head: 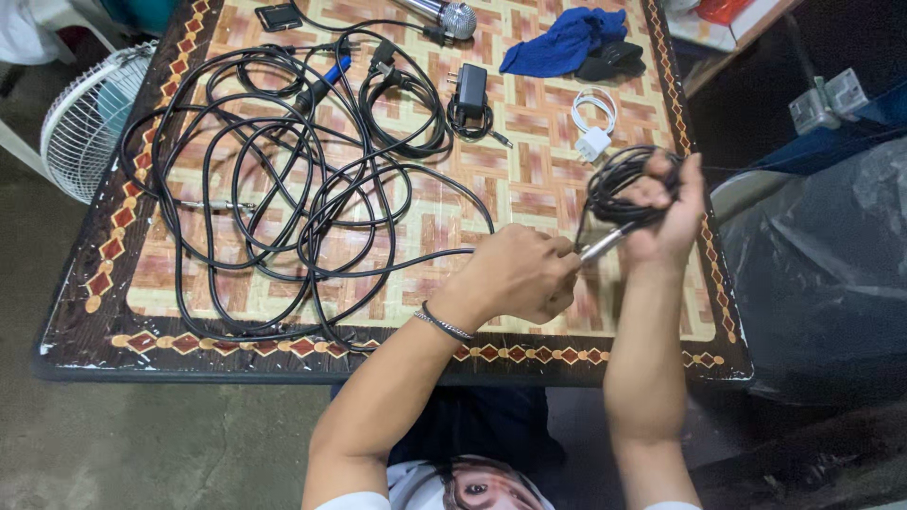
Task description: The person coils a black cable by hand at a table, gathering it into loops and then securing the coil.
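Note:
My right hand (669,212) is raised over the table's right side, closed around a small coil of black cable (612,179). A silver jack plug (605,244) sticks out below that hand. My left hand (518,274) pinches the cable just beside the plug; a thin bracelet sits on its wrist. From my left hand the black cable (283,189) runs left into a large tangle of loops spread over the patterned table (529,189).
Farther back lie a black power adapter (470,94), a coiled white charger cable (593,121), a blue cloth (565,40), a black mouse (612,59), a microphone (444,15) and a small black device (278,16). A white fan (90,118) stands left; a dark plastic bag (831,246) right.

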